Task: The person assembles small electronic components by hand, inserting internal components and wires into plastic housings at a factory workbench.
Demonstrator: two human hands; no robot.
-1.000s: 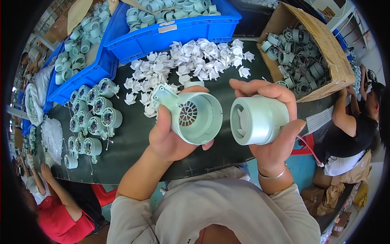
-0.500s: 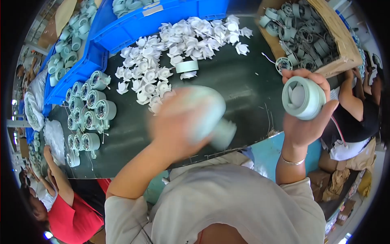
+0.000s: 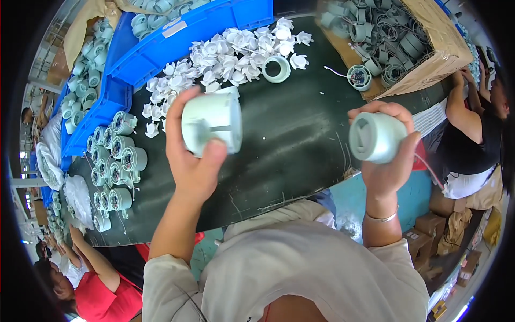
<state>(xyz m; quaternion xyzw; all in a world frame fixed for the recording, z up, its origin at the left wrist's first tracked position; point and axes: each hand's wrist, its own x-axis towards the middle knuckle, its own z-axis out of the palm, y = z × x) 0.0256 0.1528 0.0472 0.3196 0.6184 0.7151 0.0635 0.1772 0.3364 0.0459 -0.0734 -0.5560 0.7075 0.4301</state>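
Blue-green floor (image 3: 347, 199) shows beside the dark desk (image 3: 292, 126), whose surface looks smooth but scuffed. Above it, the left hand (image 3: 192, 173) grips the larger pale-green casing (image 3: 213, 119) around its sides; it seems light, stiff and slippery. The right hand (image 3: 384, 173) clasps the smaller cylinder (image 3: 378, 138) near the desk's edge, probably heavier, best held by its wall, clear of the trailing wire (image 3: 430, 169).

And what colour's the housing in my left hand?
The housing is pale green; head view shows it.
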